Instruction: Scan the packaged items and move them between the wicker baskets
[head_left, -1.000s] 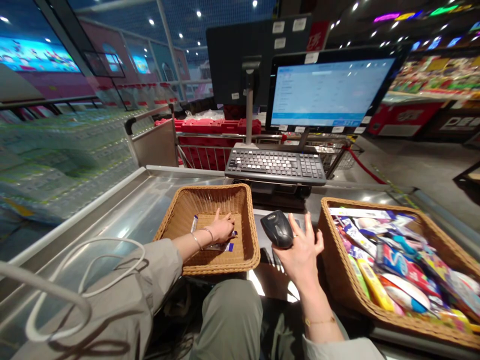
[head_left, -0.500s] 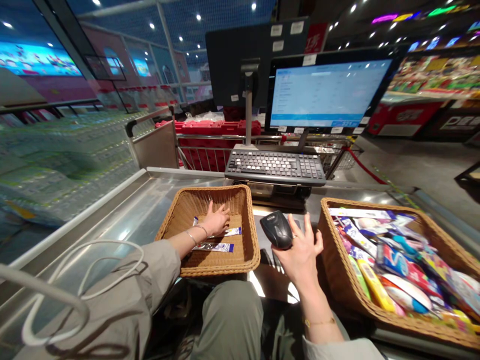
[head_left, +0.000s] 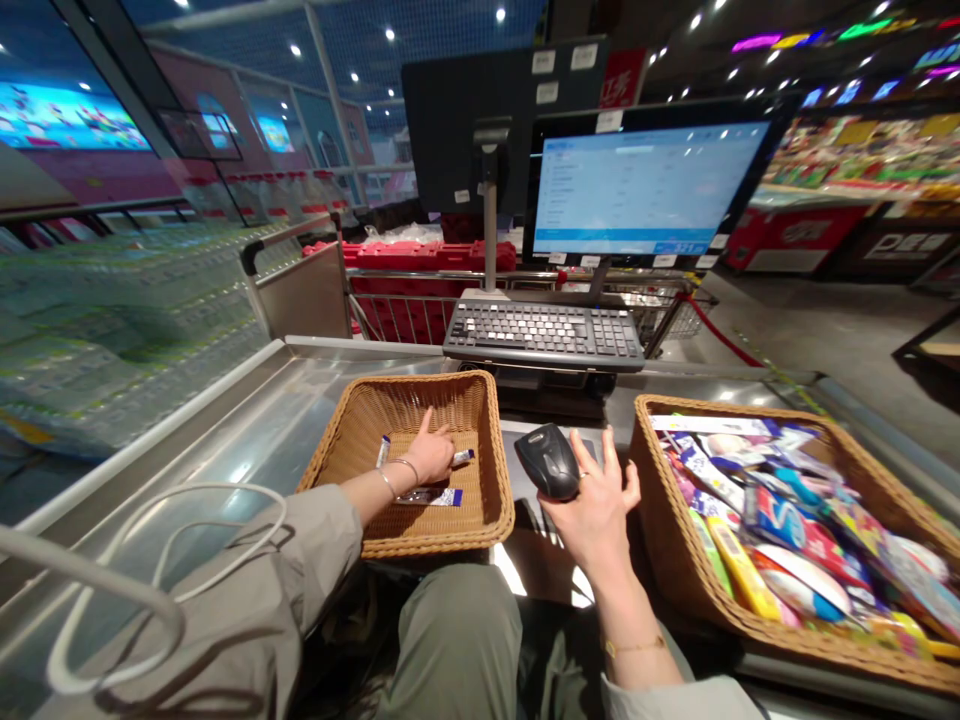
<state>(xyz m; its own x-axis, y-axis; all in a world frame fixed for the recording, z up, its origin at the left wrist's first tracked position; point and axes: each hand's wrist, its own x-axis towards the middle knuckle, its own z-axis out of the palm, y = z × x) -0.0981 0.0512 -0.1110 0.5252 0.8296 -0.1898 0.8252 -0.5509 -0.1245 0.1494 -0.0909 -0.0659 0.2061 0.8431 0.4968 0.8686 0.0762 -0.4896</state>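
At about 9 to 10 o'clock, shrink-wrapped packs of bottled water (head_left: 112, 330) sit beyond the stainless steel counter (head_left: 187, 420). At 11 o'clock, a wicker basket (head_left: 405, 400) stands on that counter, with the left hand (head_left: 429, 453) reaching into it, palm down and fingers loosely extended, index finger forward. Three slim foil-wrapped packets share the basket floor: one upright-leaning packet (head_left: 383, 451) sits well left of the hand, a second packet (head_left: 463, 457) pokes out just beyond the fingertips, and a flat third packet (head_left: 427, 497) lies just below the wrist. Whether the hand has hold of the second one, I cannot tell. Straight ahead at 12 o'clock sits a black keyboard (head_left: 544, 335), and at 1 o'clock a lit monitor (head_left: 645, 190) rises behind it. The right hand (head_left: 596, 520) is spread wide, its thumb side against a black handheld barcode scanner (head_left: 550, 462); whether it grips the scanner is unclear. At 2 to 3 o'clock, a second wicker basket (head_left: 645, 500) brims with colourful packaged goods (head_left: 795, 530).
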